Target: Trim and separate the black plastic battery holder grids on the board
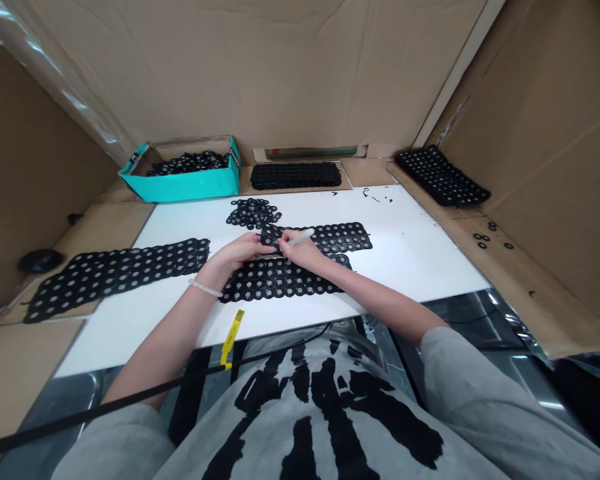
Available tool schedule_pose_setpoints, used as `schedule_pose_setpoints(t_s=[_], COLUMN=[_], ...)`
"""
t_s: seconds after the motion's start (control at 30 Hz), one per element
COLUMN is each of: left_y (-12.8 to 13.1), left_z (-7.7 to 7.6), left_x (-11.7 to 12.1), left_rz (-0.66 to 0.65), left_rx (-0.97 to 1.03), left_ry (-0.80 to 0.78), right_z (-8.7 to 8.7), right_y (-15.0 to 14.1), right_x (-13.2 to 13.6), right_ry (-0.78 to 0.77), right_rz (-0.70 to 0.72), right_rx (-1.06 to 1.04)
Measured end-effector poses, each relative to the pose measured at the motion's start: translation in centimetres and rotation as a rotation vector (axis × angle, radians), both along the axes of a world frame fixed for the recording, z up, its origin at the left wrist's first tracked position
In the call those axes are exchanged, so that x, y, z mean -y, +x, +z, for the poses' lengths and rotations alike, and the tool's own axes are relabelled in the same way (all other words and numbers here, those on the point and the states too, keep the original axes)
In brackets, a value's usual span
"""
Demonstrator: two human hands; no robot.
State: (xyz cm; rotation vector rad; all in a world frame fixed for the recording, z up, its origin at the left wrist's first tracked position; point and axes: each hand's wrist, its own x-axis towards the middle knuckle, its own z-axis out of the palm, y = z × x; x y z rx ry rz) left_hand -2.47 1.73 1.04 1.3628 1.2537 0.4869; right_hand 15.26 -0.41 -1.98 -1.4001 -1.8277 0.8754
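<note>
Cardboard walls [260, 73] surround a white board [405, 220]. Near the board's middle, the right hand [301, 251] pinches a pale pen-like tool [301, 237] at the upper dotted strip [345, 236]; the left hand [241, 248] pinches that strip's left end. On the board's near side lies the lower dotted strip [280, 281]; toward its far edge, a pile of black discs [253, 213]; beyond that edge, a turquoise box [190, 187].

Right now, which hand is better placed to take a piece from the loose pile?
Probably the left hand: it is nearer the loose pile, while the right hand grips a white pen-like tool.
</note>
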Motion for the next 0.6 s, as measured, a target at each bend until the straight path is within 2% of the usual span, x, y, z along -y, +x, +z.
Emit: schedule_pose_setpoints(t_s=[0.1, 0.17, 0.23, 0.33, 0.6], left_y=[-0.1, -0.2, -0.3, -0.4, -0.6], left_z=[-0.4, -0.8, -1.1, -1.1, -0.9], left_x=[-0.2, -0.4, -0.5, -0.5, -0.5], left_rz=[0.000, 0.008, 0.004, -0.019, -0.010], left_rx=[-0.059, -0.106, -0.126, -0.105, -0.071], left_ry=[0.139, 0.230, 0.281, 0.274, 0.130], right_z=[0.6, 1.0, 1.3, 1.4, 1.1], right_y=[0.9, 1.4, 1.3, 0.6, -0.6], right_x=[-0.6, -1.0, -1.3, -1.3, -0.5], right_ry=[-0.214, -0.291, -0.300, -0.261, -0.224], right_rz=[0.046, 0.031, -0.013, -0.072, -0.089], right_rx=[-0.083, -0.132, -0.220, -0.355, -0.377])
